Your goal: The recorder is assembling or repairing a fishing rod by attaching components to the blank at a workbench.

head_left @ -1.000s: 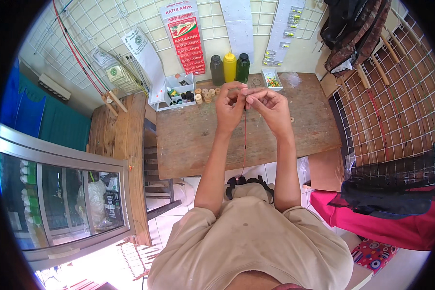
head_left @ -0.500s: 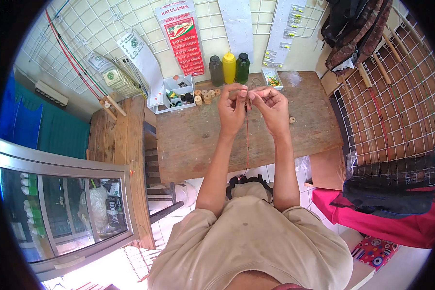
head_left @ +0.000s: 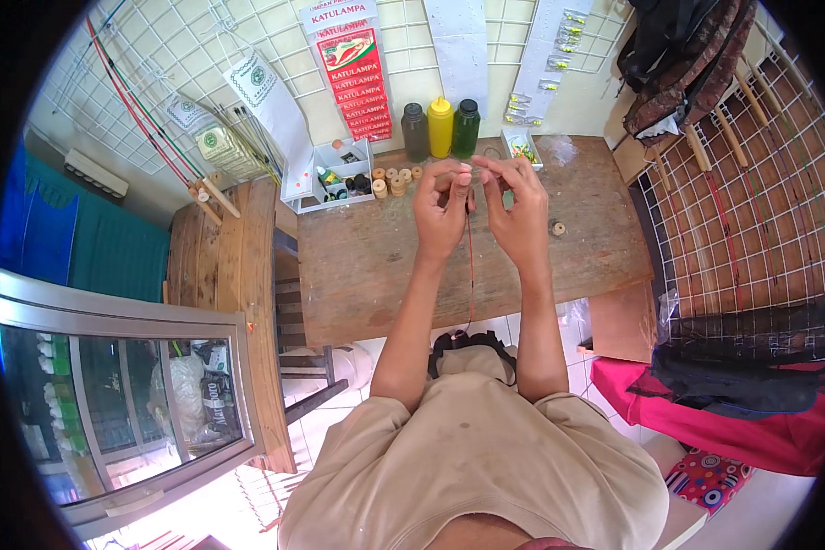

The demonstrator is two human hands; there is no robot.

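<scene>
Small white tray partly hidden by the right of the hands (anything between fingertips too small to tell)

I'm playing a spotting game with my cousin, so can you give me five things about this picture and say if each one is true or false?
1. The yellow bottle stands between two dark bottles. True.
2. The left hand and the right hand lie flat on the table. False: they are raised, with fingertips close together.
3. A thin red stick runs down from near the hands toward the person's body. True.
4. The white box with compartments is to the right of the bottles. False: it is to their left.
5. The person's shirt is bright green. False: it is beige.
</scene>
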